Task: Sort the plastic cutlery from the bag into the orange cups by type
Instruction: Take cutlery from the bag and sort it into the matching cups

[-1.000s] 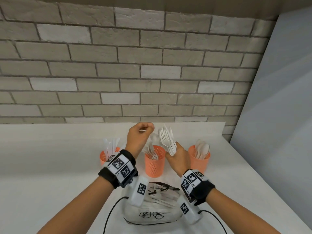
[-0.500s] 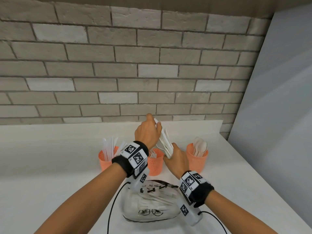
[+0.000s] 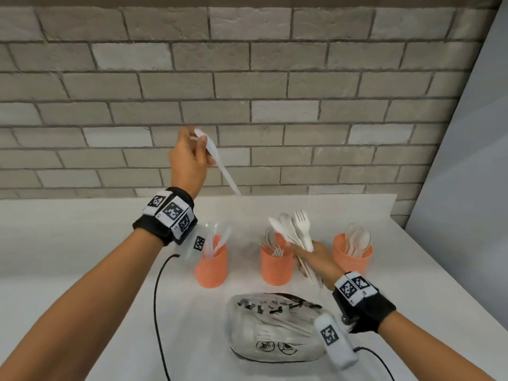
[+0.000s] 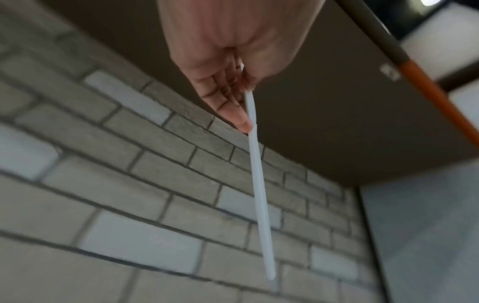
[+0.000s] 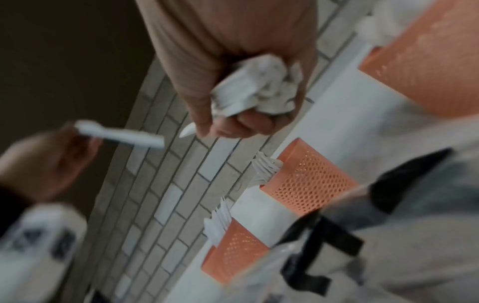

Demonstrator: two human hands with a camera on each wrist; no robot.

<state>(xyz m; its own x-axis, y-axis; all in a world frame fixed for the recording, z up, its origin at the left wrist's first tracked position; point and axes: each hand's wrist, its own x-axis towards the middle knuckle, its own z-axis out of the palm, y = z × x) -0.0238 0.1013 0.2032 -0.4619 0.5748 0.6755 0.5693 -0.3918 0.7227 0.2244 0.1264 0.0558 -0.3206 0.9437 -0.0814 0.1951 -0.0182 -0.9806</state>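
My left hand is raised high in front of the brick wall and pinches one white plastic knife that slants down to the right. The left wrist view shows the knife edge-on below the fingers. My right hand grips a bundle of white forks and spoons between the middle and right cups; the handles fill the fist. Three orange mesh cups stand in a row: the left cup with knives, the middle cup with forks, the right cup with spoons. The clear bag lies in front with more cutlery inside.
The white table runs back to a brick wall. A grey panel closes the right side. A black cable trails from my left wrist across the table beside the bag.
My left hand drew one knife out of the bundle and lifted it up and to the left. My right hand sank lower with the rest of the bundle.
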